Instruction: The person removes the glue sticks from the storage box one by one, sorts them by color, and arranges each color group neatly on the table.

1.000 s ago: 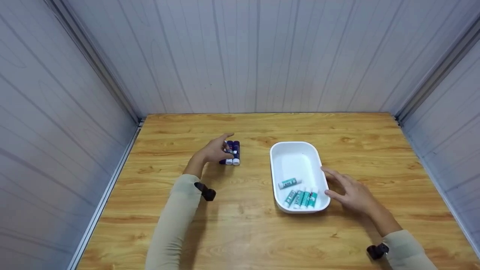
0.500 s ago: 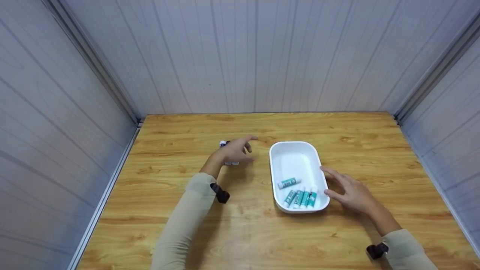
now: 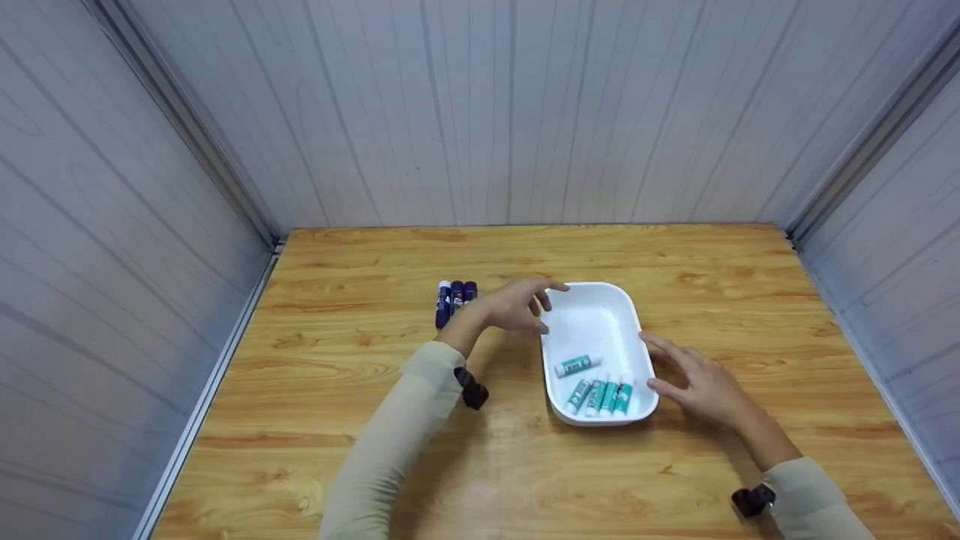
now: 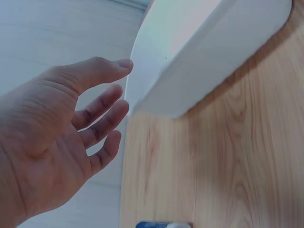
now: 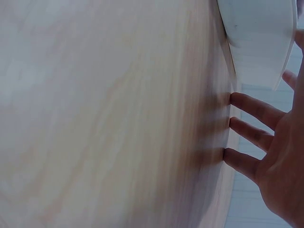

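A white plastic basin [image 3: 592,322] stands right of the middle of the table. Several teal-and-white tubes [image 3: 577,365], shaped like glue sticks, lie in its near half. My left hand [image 3: 514,304] is at the basin's left rim, fingers spread and slightly bent. In the left wrist view its palm [image 4: 47,137] shows with nothing in the fingers. My right hand [image 3: 697,382] is at the right side, with index finger and thumb at the rim. Dark purple tubes [image 3: 443,304] with white ends lie side by side behind my left wrist, partly hidden by it.
The wood-grain table [image 3: 300,420] is bounded by pale panel walls [image 3: 465,112] at the back and both sides. Black wrist cameras [image 3: 472,390] are strapped to both sleeves. One tube's end [image 4: 159,224] shows low in the left wrist view.
My left hand has moved right from above the purple tubes to the basin's left rim, uncovering some of the tubes. My right hand and the teal tubes have stayed put.
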Action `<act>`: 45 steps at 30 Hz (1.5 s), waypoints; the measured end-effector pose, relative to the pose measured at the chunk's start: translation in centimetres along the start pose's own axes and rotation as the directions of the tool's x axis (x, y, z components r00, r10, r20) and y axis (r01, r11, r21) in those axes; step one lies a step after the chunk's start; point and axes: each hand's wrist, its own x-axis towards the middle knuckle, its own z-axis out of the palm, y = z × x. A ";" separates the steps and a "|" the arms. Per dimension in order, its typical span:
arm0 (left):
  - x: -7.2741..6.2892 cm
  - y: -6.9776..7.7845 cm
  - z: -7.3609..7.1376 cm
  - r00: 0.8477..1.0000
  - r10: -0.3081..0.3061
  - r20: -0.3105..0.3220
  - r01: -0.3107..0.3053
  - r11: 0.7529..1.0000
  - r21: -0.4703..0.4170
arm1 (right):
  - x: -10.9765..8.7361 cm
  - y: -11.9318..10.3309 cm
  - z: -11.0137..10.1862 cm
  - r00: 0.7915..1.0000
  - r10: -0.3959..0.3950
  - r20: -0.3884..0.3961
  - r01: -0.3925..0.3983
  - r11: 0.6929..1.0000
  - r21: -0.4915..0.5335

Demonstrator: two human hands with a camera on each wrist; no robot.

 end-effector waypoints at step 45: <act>6.6 4.1 4.4 0.895 -0.248 0.371 0.145 0.947 0.285 | 0.0 0.0 0.2 1.000 -0.018 -0.012 0.018 1.000 -0.006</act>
